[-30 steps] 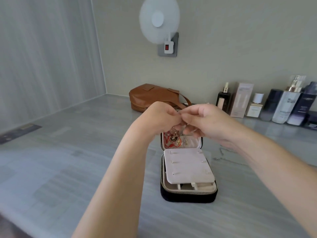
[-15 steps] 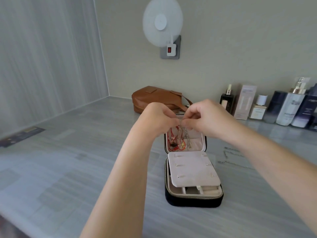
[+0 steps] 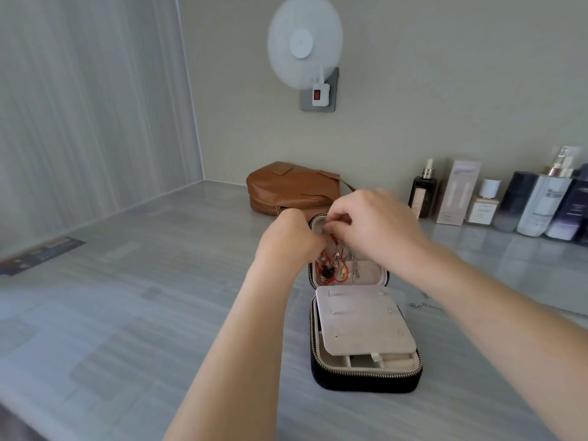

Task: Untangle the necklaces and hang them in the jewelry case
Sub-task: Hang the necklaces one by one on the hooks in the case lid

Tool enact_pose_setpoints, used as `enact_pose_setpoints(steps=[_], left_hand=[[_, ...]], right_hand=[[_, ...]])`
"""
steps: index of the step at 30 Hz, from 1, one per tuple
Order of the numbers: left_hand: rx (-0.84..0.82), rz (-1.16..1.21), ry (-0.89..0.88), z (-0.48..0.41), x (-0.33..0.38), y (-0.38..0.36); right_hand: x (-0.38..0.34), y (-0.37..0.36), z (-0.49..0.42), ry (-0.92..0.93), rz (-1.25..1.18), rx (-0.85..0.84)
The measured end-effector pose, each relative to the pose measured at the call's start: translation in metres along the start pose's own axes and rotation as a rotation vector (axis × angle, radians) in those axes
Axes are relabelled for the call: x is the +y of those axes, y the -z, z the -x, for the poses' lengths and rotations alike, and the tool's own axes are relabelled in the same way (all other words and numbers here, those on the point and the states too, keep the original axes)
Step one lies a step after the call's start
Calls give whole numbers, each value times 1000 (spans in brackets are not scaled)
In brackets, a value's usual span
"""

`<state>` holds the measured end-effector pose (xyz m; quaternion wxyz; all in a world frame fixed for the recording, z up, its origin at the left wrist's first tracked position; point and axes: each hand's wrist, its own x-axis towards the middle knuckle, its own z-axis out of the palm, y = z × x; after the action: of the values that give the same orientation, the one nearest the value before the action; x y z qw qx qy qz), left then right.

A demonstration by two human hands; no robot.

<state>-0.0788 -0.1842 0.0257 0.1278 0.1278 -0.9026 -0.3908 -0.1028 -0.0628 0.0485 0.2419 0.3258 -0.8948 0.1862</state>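
Necklaces (image 3: pixel 338 268), tops hidden by right hand (image 3: pixel 380 232)

Tangled necklaces (image 3: pixel 337 265) hang inside open jewelry case (image 3: pixel 366 381).

Grey veined worktop (image 3: pixel 127 313) in a corner, striped pale panel wall (image 3: pixel 79 106) left, beige wall (image 3: pixel 445 74) behind, round white fan (image 3: pixel 304 43) plugged into grey socket plate (image 3: pixel 331 90), even light.

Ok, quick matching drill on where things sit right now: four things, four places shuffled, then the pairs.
1 necklaces
2 loose chain
3 brown bag
4 fan

A plugged into the socket
B in the jewelry case's raised lid
C on the counter, right of the case
D behind the case, farther back

Pairs: 1-B, 2-C, 3-D, 4-A
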Motion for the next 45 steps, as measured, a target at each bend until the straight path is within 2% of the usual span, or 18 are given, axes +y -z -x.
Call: enact_pose_setpoints(steps=[8, 17, 24, 31, 34, 41, 45], left_hand=[[16, 12, 8, -3, -2, 0], [16, 5, 10, -1, -2, 0], [7, -5, -18, -2, -2, 2], [-21, -57, -65, 2, -1, 0], [-5, -89, -64, 6, 4, -2], [96, -235, -158, 22, 22, -20], [195, -335, -214, 29, 32, -30]], right_hand=[[0, -6, 0, 18, 148, 74], [3, -7, -4, -141, 130, 77], [9, -7, 10, -189, 44, -15], [19, 4, 40, -105, 15, -139], [38, 27, 55, -174, 20, -142], [126, 85, 96, -474, 9, -125], [162, 83, 120, -489, 36, -370]])
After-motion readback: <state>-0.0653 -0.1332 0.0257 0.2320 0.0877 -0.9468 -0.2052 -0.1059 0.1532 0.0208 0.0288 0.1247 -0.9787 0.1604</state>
